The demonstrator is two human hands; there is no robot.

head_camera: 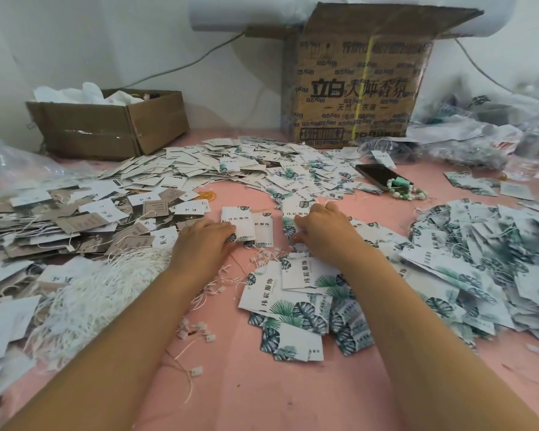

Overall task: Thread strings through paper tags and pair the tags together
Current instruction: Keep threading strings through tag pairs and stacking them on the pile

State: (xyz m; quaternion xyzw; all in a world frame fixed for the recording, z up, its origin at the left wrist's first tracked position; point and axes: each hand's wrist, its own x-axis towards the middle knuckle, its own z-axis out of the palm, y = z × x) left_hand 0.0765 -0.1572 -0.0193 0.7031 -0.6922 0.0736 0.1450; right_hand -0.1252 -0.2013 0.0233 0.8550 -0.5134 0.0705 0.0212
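Head view of a tag-stringing bench. Both arms reach forward over the pink table (262, 393). The left hand (204, 241) lies palm down with its fingertips over the lower left corner of a small stack of tags (241, 220). We cannot tell whether it pinches the stack or only steadies it. The right hand (322, 233) has raised knuckles and its fingers curl down onto loose leaf-printed tags (290, 227) just beside that stack. Its fingertips are hidden, so we cannot tell whether it has a grip there either. We judge that the stack is kept squared between the hands so that single tags can be drawn off and matched. The strings (100, 293) lie in a thick white bundle just left of the left forearm, and a few loose strings with small clasps (196, 329) lie between the arms. This is probably so that either hand can reach one easily. Larger leaf tags (288, 309) lie under the right forearm, and a broad heap of tags (486, 259) spreads to the right. It appears to carry strings, and we take it for finished work. White and brown tags (75, 219) cover the left side. Behind these stand a large cardboard box (355, 88), a low box (112, 126), a phone (380, 175) and a bead bracelet (406, 191). No string is in either hand, so threading of the next tag has not yet begun.
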